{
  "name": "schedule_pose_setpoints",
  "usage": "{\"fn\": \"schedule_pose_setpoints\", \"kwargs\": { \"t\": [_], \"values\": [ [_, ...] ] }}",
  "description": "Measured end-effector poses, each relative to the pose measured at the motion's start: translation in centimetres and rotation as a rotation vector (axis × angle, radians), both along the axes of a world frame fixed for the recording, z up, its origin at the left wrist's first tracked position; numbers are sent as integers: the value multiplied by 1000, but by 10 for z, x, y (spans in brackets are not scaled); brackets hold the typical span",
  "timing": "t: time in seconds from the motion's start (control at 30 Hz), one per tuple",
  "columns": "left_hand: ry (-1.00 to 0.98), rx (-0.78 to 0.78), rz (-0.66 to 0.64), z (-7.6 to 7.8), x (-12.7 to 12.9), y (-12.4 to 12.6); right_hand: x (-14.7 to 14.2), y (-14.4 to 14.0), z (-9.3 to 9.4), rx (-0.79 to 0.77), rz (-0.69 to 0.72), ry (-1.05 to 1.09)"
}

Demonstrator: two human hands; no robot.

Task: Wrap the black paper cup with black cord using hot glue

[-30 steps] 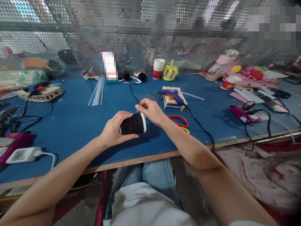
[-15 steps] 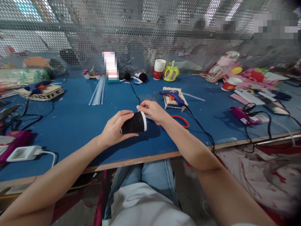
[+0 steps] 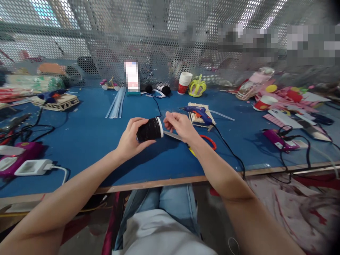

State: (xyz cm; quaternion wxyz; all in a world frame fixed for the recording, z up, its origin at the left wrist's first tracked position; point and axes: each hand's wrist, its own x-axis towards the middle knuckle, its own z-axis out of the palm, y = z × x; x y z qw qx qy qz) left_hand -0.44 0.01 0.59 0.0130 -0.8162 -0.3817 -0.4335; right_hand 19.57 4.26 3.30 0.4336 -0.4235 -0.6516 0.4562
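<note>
Black-wrapped cup (image 3: 148,130) over the table (image 3: 90,148), nearer its front edge, long axis roughly along that edge. Left hand (image 3: 134,136) wraps the base end; white rim faces right hand (image 3: 179,125), just apart. Right fingers curled; can't tell if they pinch the black cord (image 3: 158,107).

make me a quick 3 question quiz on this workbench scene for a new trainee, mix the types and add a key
1. Multiple choice: what does the left grip hold?
A) a roll of tape
B) a black cup with a white rim
C) a paintbrush

2. True or false: the glue gun nearest the right grip rests on a small stick stand.

3. Fill in: the scissors have one red handle and one ____ handle.

Key: 1 B; 2 true; 3 yellow.
</note>
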Motion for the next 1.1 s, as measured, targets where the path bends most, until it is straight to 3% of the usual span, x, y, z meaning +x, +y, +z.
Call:
{"fn": "schedule_pose_setpoints", "kwargs": {
  "t": [0.13, 0.23, 0.43, 0.6, 0.7, 0.87, 1.03, 1.1],
  "values": [
    [-2, -80, 17, -2, -1, 3, -2, -6, 0, -15, 184, 46],
    [-31, -168, -23, -3, -1, 5, -4, -8, -3, -63, 201, 57],
    [-268, -552, -76, -3, -4, 10, -5, -7, -3, -105, 276, 49],
    [-167, -504, -112, -1, -3, 8, -4, 0, -10, -234, 145, 149],
    [-87, -504, -119, -1, -2, 5, -4, 2, -11, -142, 60, 35],
    [8, -426, -97, 0, -3, 6, -5, 1, -7, -79, 57, -113],
    [53, -420, -86, 1, -3, 6, -8, 3, -2, 0, -4, -41],
    [41, -450, -74, 2, -3, 6, -12, 1, 3, 56, 35, 16]
  ]
}}
